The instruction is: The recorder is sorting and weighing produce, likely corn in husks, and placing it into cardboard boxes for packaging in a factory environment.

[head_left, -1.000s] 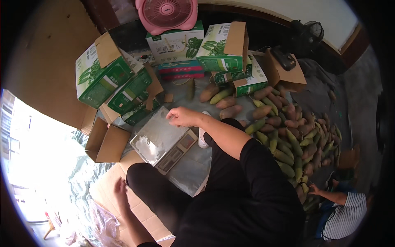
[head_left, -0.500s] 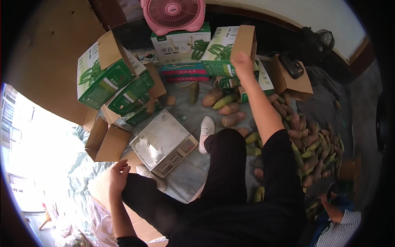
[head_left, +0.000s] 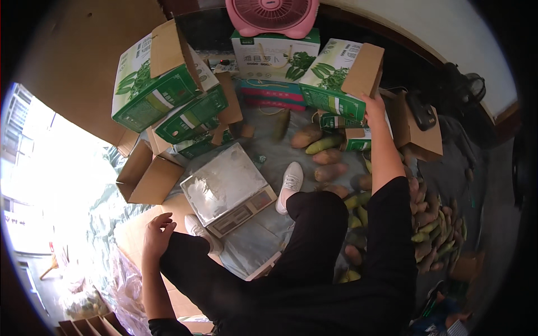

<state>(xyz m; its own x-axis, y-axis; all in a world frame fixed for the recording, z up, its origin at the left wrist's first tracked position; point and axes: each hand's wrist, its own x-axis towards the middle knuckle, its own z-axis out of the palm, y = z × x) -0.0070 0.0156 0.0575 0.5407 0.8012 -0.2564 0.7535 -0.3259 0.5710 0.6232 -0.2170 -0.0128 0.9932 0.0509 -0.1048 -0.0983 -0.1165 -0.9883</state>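
Observation:
My right hand [head_left: 374, 111] reaches out to a white and green carton [head_left: 332, 73]. Its fingers grip the carton's right edge, below a raised brown flap [head_left: 361, 70]; some fingertips are hidden. Beside my left knee, my left hand [head_left: 159, 234] hangs loosely open, holding nothing. Between my feet and the stacked cartons lies a flat weighing scale [head_left: 227, 182] with a bare, scuffed metal top. Several long radishes [head_left: 325, 144], some green and some muddy brown, lie on the grey sheet before the gripped carton.
Printed cartons [head_left: 159, 84] are stacked at the left, beside an open brown box [head_left: 148, 176]. A pink fan [head_left: 273, 17] stands on another carton at the back. Many radishes [head_left: 434, 224] are heaped at the right, near a brown box [head_left: 417, 126] with a black object on it.
My right hand has moved from the carton's flap down to its right edge. The whole view has shifted, with most things now farther right. My left hand stays by the knee.

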